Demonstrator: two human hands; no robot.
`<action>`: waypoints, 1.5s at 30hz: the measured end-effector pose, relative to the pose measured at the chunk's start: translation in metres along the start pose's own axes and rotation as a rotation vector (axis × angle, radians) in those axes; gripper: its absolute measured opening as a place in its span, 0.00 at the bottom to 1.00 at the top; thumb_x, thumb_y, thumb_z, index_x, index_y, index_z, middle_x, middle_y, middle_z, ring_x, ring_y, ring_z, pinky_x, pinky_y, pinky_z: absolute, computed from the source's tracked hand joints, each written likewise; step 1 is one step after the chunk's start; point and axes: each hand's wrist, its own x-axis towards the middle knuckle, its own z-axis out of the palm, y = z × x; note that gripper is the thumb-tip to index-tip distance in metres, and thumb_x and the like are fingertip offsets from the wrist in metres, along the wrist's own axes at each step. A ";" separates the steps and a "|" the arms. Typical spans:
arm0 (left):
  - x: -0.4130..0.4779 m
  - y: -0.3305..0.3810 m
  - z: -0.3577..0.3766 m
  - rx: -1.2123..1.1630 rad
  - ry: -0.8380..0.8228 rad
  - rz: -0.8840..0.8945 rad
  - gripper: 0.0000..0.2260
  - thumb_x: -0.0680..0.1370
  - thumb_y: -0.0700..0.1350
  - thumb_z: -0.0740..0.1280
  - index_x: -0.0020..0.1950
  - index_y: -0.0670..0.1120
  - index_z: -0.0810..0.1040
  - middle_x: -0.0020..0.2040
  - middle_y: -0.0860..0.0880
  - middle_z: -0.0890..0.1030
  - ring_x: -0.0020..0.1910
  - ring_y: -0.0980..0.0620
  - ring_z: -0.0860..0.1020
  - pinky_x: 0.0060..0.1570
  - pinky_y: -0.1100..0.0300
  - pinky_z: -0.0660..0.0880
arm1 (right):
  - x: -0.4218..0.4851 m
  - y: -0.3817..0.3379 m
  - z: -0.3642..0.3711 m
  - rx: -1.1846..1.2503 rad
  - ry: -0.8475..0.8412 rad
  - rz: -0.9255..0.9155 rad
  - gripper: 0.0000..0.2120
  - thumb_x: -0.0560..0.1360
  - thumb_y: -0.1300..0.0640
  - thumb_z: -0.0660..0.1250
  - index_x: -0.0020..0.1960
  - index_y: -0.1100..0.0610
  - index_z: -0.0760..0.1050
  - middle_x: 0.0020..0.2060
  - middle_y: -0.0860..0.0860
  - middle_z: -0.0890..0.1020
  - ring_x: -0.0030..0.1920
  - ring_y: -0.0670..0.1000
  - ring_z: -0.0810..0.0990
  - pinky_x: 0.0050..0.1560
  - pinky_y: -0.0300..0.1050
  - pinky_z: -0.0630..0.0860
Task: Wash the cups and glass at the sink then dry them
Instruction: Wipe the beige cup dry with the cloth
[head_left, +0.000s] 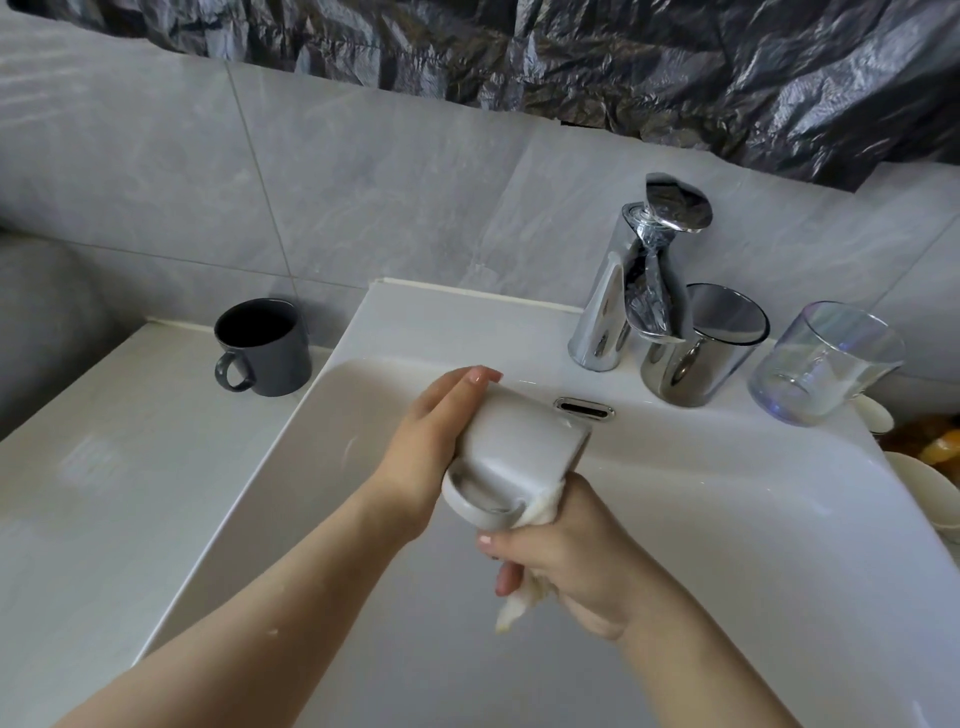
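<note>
Wiping step: left hand (441, 441) grips the pale grey ceramic mug (514, 441), right hand (571, 566) clamps a cream cloth (519, 608) against it; next, rotate the mug.

The white mug (511, 447) turns its mouth away, so its inside cannot be seen, and it covers most fingers of the left hand (423, 441). The cloth (519, 608) is mostly buried in the fist of the right hand (571, 561). At 3 o'clock, pale stacked crockery (919, 493) and an orange-brown thing (935, 441) are cut by the edge, too blurred to name
</note>
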 end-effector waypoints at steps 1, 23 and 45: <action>-0.001 -0.001 0.000 0.013 0.001 0.060 0.14 0.70 0.57 0.62 0.49 0.52 0.80 0.47 0.54 0.81 0.47 0.57 0.78 0.48 0.65 0.74 | -0.002 -0.002 -0.003 0.074 -0.048 -0.017 0.10 0.65 0.71 0.68 0.44 0.61 0.79 0.26 0.50 0.77 0.24 0.49 0.74 0.23 0.41 0.74; -0.003 0.005 0.005 -0.083 0.085 -0.134 0.09 0.77 0.56 0.63 0.43 0.54 0.79 0.44 0.49 0.79 0.41 0.49 0.78 0.38 0.57 0.74 | 0.009 0.005 -0.006 -0.334 0.439 -0.286 0.16 0.60 0.40 0.75 0.40 0.51 0.80 0.31 0.41 0.83 0.37 0.40 0.81 0.42 0.37 0.73; -0.005 0.015 -0.004 -0.139 -0.333 -0.432 0.35 0.66 0.74 0.58 0.64 0.53 0.76 0.57 0.45 0.83 0.51 0.43 0.82 0.44 0.47 0.80 | 0.000 -0.003 -0.007 -0.663 0.437 -0.207 0.13 0.68 0.47 0.72 0.44 0.57 0.83 0.40 0.52 0.86 0.45 0.51 0.83 0.46 0.44 0.76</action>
